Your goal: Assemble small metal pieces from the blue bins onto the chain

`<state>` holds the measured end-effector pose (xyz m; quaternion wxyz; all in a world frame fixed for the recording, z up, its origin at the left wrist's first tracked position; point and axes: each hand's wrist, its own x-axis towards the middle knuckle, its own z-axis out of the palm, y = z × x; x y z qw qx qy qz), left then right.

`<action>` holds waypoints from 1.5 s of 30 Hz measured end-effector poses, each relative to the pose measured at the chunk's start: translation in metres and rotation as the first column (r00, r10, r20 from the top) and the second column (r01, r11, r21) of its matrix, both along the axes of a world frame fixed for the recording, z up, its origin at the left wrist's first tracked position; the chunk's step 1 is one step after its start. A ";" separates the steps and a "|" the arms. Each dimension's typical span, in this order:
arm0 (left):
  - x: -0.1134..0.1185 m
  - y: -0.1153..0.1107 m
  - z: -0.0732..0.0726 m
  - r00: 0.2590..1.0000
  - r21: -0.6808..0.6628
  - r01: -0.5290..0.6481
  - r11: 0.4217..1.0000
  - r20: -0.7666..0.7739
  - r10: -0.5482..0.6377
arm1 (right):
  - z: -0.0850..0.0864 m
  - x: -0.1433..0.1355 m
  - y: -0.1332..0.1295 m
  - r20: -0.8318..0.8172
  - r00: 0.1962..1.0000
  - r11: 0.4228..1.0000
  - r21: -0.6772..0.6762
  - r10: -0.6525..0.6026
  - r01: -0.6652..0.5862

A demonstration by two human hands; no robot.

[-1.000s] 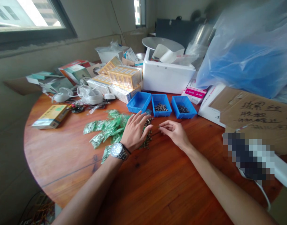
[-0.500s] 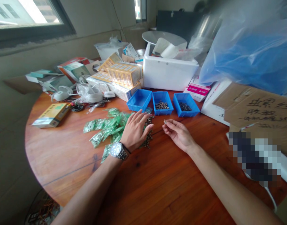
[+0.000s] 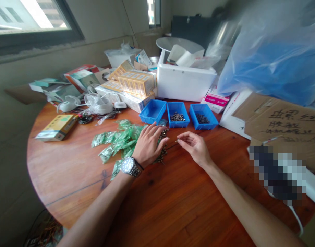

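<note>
My left hand (image 3: 148, 144), a watch on its wrist, is open with its fingers stretched out. It hovers over or rests on the edge of a pile of small metal screws (image 3: 161, 156), partly hiding them; whether it touches them I cannot tell. My right hand (image 3: 195, 148) pinches one small screw (image 3: 177, 140) between thumb and fingertips, just right of that pile. Green plastic packets (image 3: 121, 142) lie left of and beneath my left hand. Beyond my hands stand three blue bins: the left bin (image 3: 152, 111) looks bare, the middle bin (image 3: 178, 124) holds shiny screws, the right bin (image 3: 205, 125) darker ones.
Behind the bins stands a white foam box (image 3: 185, 84). Yellow cartons (image 3: 136, 84) and white devices (image 3: 100, 104) crowd the back left. A yellow box (image 3: 56, 127) lies at the left, a cardboard box (image 3: 283, 127) at the right, on the round wooden table (image 3: 157, 212).
My right hand has turned and dipped slightly, bringing the pinched screw a little left and down, closer to the pile. My left hand has stayed almost still.
</note>
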<state>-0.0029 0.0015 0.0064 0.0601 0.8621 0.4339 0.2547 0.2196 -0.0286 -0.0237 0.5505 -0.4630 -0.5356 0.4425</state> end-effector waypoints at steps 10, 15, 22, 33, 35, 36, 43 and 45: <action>0.000 0.002 -0.002 1.000 0.017 -0.012 1.000 -0.001 0.012 | 0.042 0.017 0.060 0.265 0.920 0.934 0.288 -0.288 0.210; 0.001 0.003 -0.003 1.000 0.023 -0.027 0.999 -0.016 0.027 | 0.054 0.019 0.080 0.499 0.786 0.895 0.422 -0.364 0.146; 0.002 0.000 -0.001 0.998 0.016 -0.062 0.998 -0.026 0.062 | 0.034 -0.006 0.012 0.600 0.794 0.956 0.278 -0.095 -0.095; 0.003 0.001 -0.002 0.998 0.021 -0.048 0.999 -0.026 0.049 | 0.000 -0.028 -0.015 0.728 0.685 0.980 0.115 0.027 -0.160; 0.002 0.001 -0.003 0.999 0.017 -0.046 0.999 -0.026 0.046 | 0.000 -0.029 -0.017 0.704 0.710 0.980 0.127 0.020 -0.154; 0.002 0.001 -0.003 0.999 0.016 -0.045 0.999 -0.025 0.046 | 0.001 -0.029 -0.018 0.677 0.736 0.980 0.131 0.022 -0.150; 0.002 0.001 -0.004 0.999 0.008 -0.038 0.999 -0.013 0.038 | 0.004 -0.019 -0.019 0.185 0.978 0.995 -0.008 0.098 -0.098; 0.002 0.001 -0.003 0.999 0.012 -0.036 0.999 -0.010 0.036 | 0.005 -0.016 -0.018 0.079 0.993 0.996 -0.041 0.085 -0.082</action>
